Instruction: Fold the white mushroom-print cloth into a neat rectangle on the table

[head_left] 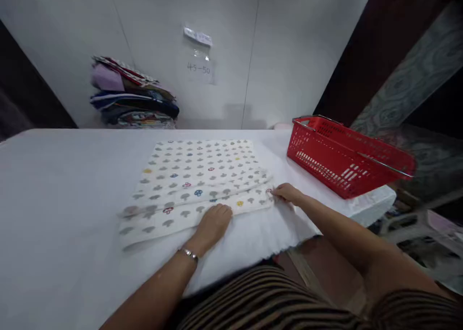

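The cloth on the table looks soft and light, best held by its edges, where the right hand pinches one side and the left hand rests, grip unclear.

The cloth lay on the worktop, a shopping basket stood to its right, and a fabric stack sat behind, to the left.

Dim, flat light, faint shadow low on wall, dark right side, overall softness, wide-angle edge stretch.
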Motion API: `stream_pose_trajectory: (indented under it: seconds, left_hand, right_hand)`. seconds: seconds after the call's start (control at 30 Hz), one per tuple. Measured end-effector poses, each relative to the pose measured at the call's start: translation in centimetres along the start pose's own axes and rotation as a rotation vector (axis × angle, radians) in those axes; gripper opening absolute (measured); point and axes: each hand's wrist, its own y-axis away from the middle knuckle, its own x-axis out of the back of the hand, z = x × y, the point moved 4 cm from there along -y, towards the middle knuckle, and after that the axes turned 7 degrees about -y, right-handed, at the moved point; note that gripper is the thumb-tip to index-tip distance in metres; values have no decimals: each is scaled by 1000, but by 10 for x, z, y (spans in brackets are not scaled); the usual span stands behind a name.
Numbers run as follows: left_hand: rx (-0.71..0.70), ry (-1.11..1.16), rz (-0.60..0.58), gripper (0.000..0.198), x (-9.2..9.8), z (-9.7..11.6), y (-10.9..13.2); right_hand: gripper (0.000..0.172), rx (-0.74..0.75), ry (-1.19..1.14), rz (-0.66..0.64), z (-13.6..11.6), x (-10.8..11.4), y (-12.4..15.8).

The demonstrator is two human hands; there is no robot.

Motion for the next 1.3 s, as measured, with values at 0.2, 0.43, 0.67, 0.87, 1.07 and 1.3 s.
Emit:
stream_pose_trajectory:
  seconds: [0.2, 0.43, 0.67, 0.87, 1.07, 1.3]
  left_hand:
    - [9, 37, 8, 13, 5, 0, 2]
    - [27, 42, -3, 14, 11, 0, 1]
    - [32, 37, -20, 13, 10, 1, 1]
    - [30, 34, -35, 14, 9, 1, 1]
    - [16, 44, -17, 14, 8, 1, 1]
    - [18, 17, -6, 13, 10, 1, 1]
  right_hand:
    - [39, -85, -57, -68, -2, -4, 1]
    - [41, -140, -277, -502, 2, -11, 8]
    - [34, 115, 73, -79, -2, 1, -1]
    - [38, 86, 289, 108, 3, 8, -9]
    - [42, 52, 411, 170, 2, 12, -12]
    - [32, 51, 448, 121, -3, 0, 0]
